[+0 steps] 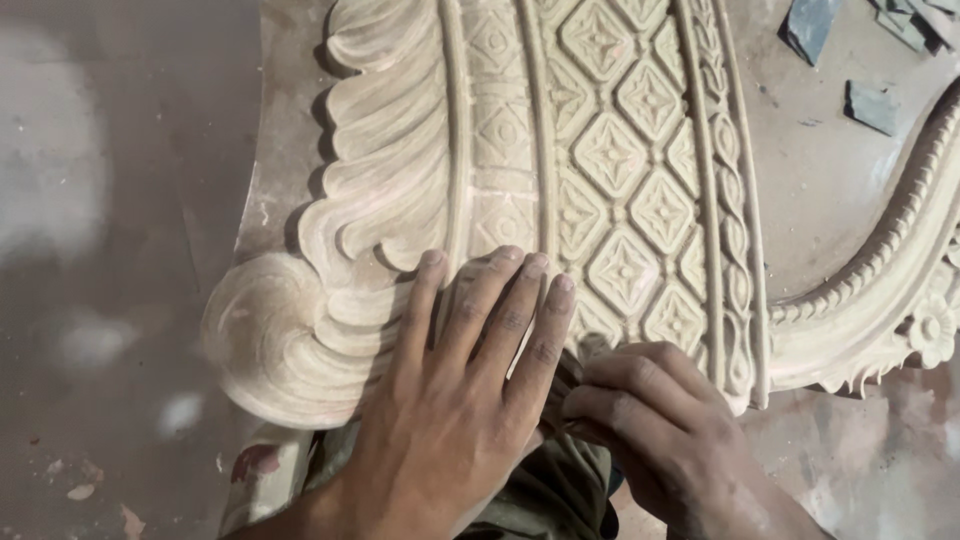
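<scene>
Here, head view: left hand point(455, 400) lay flat, fingers spread, on the lower edge of the carved wooden panel point(600, 150), which filled the frame's centre. Right hand point(655, 420) was curled tight beside it, fingertips pressed to the lattice carving; whatever it pinched was hidden. Grey scraps point(870, 105) lay upper right.

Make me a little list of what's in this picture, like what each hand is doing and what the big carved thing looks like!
Carved panel: pale, curved, with diamond flowers, leaf scrolls and beaded bands
Left hand: flat on the carving, fingers spread
Right hand: curled, fingertips pressed at the panel's lower edge; whether it holds anything cannot be told
Grey scraps: lying on the dusty floor, upper right
Green cloth: under the hands
</scene>
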